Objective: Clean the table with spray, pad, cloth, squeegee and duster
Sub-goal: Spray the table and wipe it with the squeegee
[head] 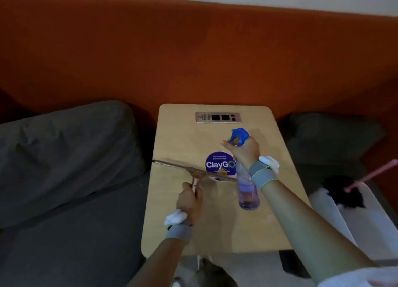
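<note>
A small light-wood table (215,230) stands in front of me. My left hand (190,202) grips the handle of a squeegee (193,169), whose long blade lies across the table's left half, reaching over a round blue sticker (217,163). My right hand (245,151) holds a clear spray bottle (247,191) by its neck, lifted and tilted above the table's middle, its blue trigger head (239,135) pointing toward the far end. A black duster with a pink handle (349,189) lies to the right of the table on something white.
A metal socket plate (217,117) is set into the table's far end. Dark grey cushions (64,148) lie on both sides, and an orange sofa back (193,49) rises behind. White cloth (366,222) lies at the right.
</note>
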A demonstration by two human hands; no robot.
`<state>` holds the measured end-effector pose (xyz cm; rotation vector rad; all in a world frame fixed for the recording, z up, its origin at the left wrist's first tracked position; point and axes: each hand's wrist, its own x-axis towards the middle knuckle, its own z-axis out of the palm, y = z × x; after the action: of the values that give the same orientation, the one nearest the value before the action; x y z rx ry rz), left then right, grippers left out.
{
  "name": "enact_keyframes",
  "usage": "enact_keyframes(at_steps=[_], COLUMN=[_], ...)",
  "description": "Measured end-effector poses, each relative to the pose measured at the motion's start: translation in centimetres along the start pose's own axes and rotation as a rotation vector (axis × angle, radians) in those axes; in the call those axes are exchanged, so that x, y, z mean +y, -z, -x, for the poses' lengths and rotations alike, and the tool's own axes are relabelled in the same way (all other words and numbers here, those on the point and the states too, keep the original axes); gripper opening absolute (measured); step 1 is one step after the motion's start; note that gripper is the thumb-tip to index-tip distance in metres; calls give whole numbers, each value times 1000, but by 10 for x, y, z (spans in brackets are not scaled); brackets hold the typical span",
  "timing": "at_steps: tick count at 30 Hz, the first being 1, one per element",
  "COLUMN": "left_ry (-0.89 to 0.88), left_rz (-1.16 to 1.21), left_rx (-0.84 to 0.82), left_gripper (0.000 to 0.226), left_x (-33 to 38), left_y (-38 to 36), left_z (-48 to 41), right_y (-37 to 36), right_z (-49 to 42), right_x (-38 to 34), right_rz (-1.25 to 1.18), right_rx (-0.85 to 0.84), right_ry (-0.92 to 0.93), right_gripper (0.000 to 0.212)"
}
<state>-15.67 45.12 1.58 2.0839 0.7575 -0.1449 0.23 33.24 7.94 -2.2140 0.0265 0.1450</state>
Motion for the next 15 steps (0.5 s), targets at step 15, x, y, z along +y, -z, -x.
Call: enact_keyframes(at_steps=[15], left_ry=[-68], left_rz=[69], left_rx=[29], left_gripper=[19], left_x=[25], left_y=[-46], left_z=[58], right_y=[143], right_z=[104], right_x=[87], right_rz=[-333], right_rx=[577], right_ry=[14], right_gripper=[11])
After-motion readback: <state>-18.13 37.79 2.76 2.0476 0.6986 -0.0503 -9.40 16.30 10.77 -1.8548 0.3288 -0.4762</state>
